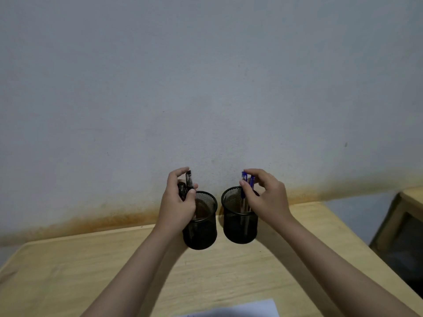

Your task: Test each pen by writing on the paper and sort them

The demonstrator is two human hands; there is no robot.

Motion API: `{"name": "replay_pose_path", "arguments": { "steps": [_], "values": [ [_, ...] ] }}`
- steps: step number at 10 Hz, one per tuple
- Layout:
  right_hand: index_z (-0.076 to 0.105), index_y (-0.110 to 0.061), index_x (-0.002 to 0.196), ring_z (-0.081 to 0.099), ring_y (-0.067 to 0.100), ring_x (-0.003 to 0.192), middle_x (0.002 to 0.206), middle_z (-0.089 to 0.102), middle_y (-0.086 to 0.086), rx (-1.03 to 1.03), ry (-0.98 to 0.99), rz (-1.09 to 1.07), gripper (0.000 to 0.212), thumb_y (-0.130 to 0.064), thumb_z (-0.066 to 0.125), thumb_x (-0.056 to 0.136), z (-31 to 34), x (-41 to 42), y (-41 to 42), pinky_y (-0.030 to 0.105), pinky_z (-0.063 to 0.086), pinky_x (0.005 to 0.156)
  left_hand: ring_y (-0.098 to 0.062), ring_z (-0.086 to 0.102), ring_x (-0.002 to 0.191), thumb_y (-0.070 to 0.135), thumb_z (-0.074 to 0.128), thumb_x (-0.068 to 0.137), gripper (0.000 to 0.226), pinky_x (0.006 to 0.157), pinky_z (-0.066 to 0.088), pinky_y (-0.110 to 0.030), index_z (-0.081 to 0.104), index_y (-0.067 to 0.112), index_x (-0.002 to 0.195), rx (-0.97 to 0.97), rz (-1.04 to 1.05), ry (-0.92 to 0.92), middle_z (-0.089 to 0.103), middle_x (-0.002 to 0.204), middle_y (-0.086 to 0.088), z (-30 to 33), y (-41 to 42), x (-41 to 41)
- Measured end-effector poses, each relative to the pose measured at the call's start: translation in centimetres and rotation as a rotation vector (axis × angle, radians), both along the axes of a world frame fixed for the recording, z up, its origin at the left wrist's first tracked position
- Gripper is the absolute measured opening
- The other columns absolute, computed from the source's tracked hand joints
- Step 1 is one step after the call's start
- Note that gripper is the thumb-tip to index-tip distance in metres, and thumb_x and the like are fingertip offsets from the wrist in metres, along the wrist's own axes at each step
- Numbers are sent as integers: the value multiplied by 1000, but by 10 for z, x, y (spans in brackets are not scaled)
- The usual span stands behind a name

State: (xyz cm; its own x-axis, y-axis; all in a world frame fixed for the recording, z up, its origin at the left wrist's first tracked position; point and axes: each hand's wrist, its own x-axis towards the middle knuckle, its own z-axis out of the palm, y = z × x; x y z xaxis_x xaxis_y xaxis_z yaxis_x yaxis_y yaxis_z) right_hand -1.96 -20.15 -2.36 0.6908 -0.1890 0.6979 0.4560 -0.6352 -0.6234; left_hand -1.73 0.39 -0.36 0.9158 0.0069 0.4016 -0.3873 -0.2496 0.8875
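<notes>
We see a wooden table [68, 271] against a grey wall [206, 76], a sheet of paper [251, 308] at its near edge and two black mesh cups [202, 234] side by side. Above the left cup our left hand [177, 202] grips black pens [189, 179]. Our right hand [266, 199] pinches the tops of blue pens [248, 183] standing in the right cup [240, 225].

Wall [206, 76]: pale grey, behind the tabletop, with an orange-brown stain band along its foot.
Tabletop [68, 271]: light wood grain.
Second wooden piece [409, 197]: far right, dark below, only partly visible.
</notes>
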Motion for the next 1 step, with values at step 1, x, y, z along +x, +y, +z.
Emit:
{"name": "replay_pose_path", "arguments": {
  "steps": [1],
  "values": [
    [68, -12, 102, 60, 17, 91, 93, 69, 0, 19, -24, -89, 20, -15, 71, 82, -1, 4, 0, 27, 45, 81, 0, 58, 79, -4, 50, 88, 36, 64, 45, -6, 54, 23, 111, -60, 82, -1, 61, 87, 2, -2, 1, -1]
  ]
}}
